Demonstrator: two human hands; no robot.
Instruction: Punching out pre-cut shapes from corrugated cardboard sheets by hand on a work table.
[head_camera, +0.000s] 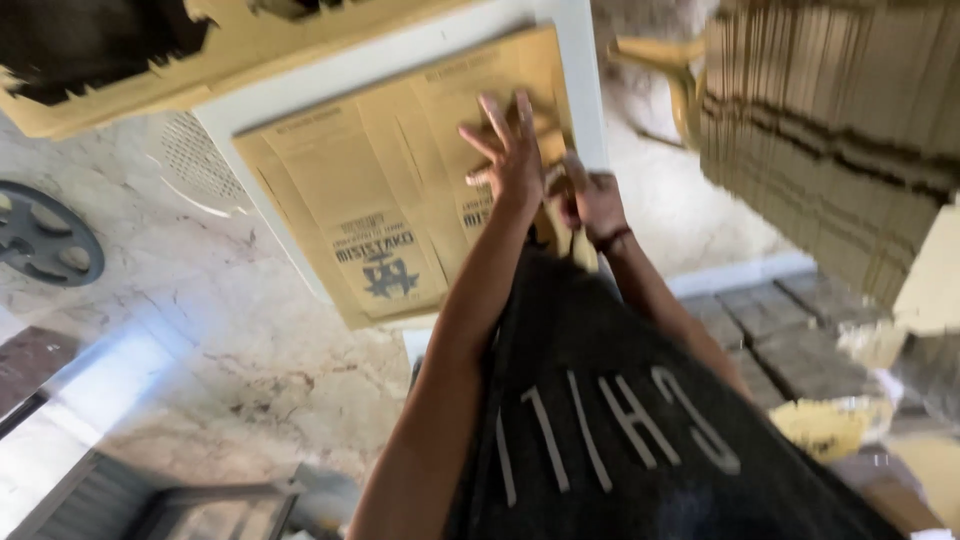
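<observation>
The flat cardboard sheet (390, 190), tan with dark print, lies on the white worktop (575, 70) and covers most of it. The left hand (510, 150) rests on the sheet's far right part, fingers spread and released. The right hand (590, 200), just beside the left hand, curls over the sheet's right edge, grasping it. A tall stack of cardboard (830, 130) stands right of the worktop.

A tall stack of flattened cardboard sheets (830, 130) is seen at the upper right, with a tan plastic chair (665, 70) beside it. A dark round disc with holes (45, 240) is laid on the marbled floor (250, 330) at the left. Grey paving blocks (790, 340) are seen at the right.
</observation>
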